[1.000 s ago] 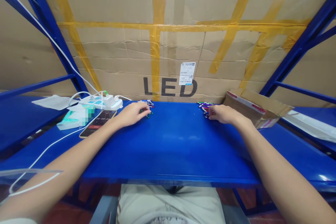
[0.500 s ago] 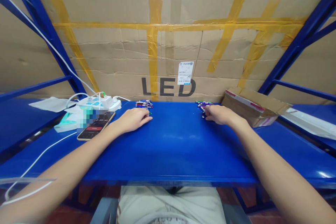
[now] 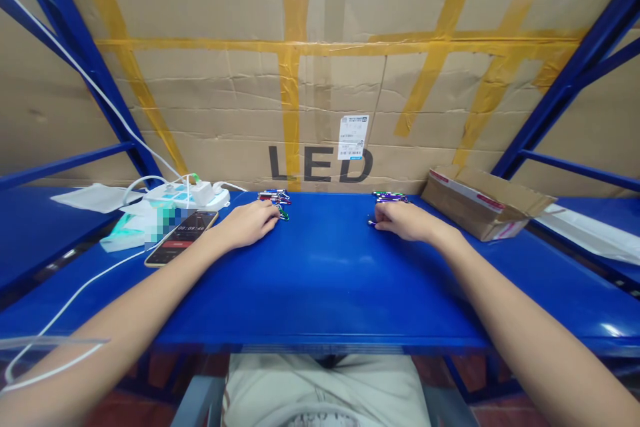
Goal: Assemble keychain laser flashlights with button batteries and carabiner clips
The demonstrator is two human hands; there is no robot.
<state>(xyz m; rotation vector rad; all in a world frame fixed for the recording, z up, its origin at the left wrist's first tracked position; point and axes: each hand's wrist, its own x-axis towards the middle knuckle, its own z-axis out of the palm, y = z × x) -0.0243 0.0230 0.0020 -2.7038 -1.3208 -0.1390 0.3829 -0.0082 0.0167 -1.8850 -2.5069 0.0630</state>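
My left hand rests palm down on the blue table with its fingers closed. From under its fingertips pokes a green carabiner clip, apparently on a small keychain flashlight whose body is hidden. Just beyond lies a small pile of keychain flashlights with silver clips, in blue and red. On the other side, my right hand pinches a dark purple keychain flashlight, its silver end showing left of the fingers. Behind that hand lies another row of them, with green and purple bodies.
An open cardboard box stands right of my right hand. To the left are a phone, a white power strip with cables, and a green-white packet. A large cardboard panel closes off the table's back edge.
My right hand has moved left, away from the nearer flashlights, with a purple one in its fingers. My left hand has drawn back slightly left, and more of the green clip shows.
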